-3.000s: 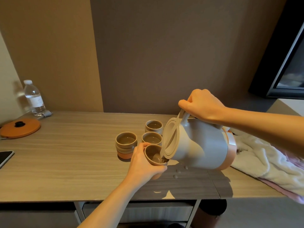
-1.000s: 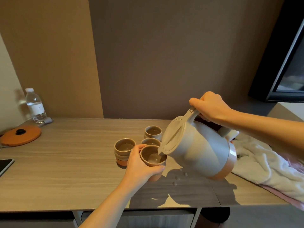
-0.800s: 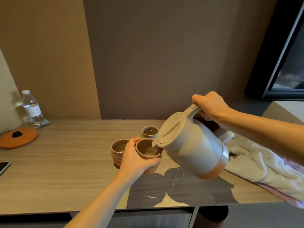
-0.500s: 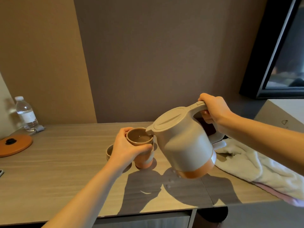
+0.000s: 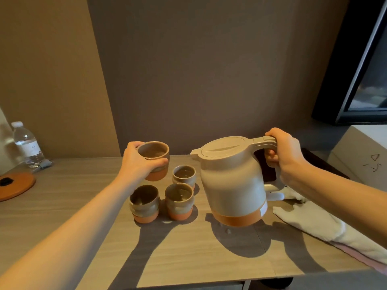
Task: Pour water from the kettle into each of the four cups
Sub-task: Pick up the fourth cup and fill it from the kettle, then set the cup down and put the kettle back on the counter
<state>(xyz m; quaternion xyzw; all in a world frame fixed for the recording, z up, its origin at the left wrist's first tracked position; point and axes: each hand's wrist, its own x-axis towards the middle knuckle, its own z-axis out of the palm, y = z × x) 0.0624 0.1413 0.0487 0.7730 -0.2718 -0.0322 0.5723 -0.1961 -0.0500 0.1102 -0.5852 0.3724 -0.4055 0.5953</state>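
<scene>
- The kettle [image 5: 232, 185] is back upright after its tilt, right of the cups. My right hand [image 5: 287, 155] has its fingers clenched round the handle.
- My left hand [image 5: 138, 164] grips the last cup [image 5: 154, 158], now lifted clear at far left.
- The other three cups [image 5: 179, 200] stand on the bench [image 5: 62, 206] — pouring looks finished, I judge.

Left hand [image 5: 137, 164] aloft, curled, right hand [image 5: 287, 155] fisted, wrist seemingly straight
</scene>
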